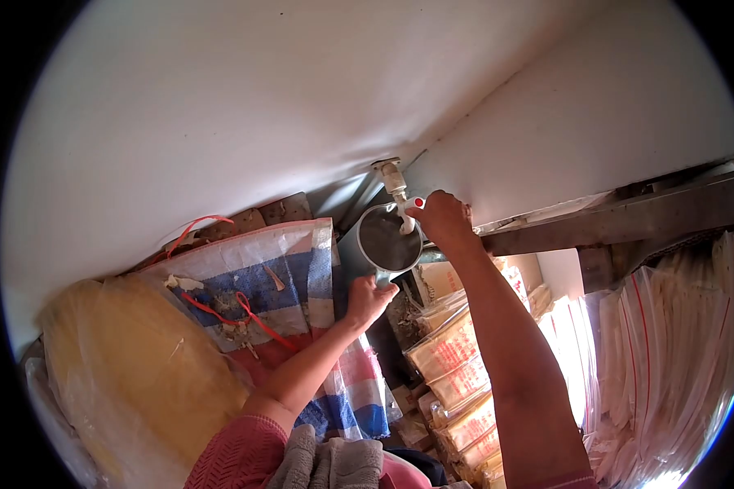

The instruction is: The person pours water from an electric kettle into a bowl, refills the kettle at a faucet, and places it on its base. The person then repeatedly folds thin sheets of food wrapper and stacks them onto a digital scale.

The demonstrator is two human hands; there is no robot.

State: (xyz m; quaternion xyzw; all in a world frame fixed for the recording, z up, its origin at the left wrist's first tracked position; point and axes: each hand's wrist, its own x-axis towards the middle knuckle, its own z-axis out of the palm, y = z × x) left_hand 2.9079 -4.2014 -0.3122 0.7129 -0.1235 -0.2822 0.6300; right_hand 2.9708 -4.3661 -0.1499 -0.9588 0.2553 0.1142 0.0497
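A white tap [394, 181] with a red-marked end juts from the wall, its spout over the mouth of a grey metal jug [355, 251]. My left hand [369, 302] is closed round the jug's handle, on the side nearest me. My right hand [445, 218] is closed on the tap's handle, just right of the spout. The inside of the jug looks dark, and how full it is cannot be made out.
A striped woven sack [294, 277] with red string lies left of the jug, beside a large clear bag of yellowish material [139, 367]. Printed packets [457, 359] are stacked at right, near clear zip bags [661, 350]. A beam [628, 216] runs along the right wall.
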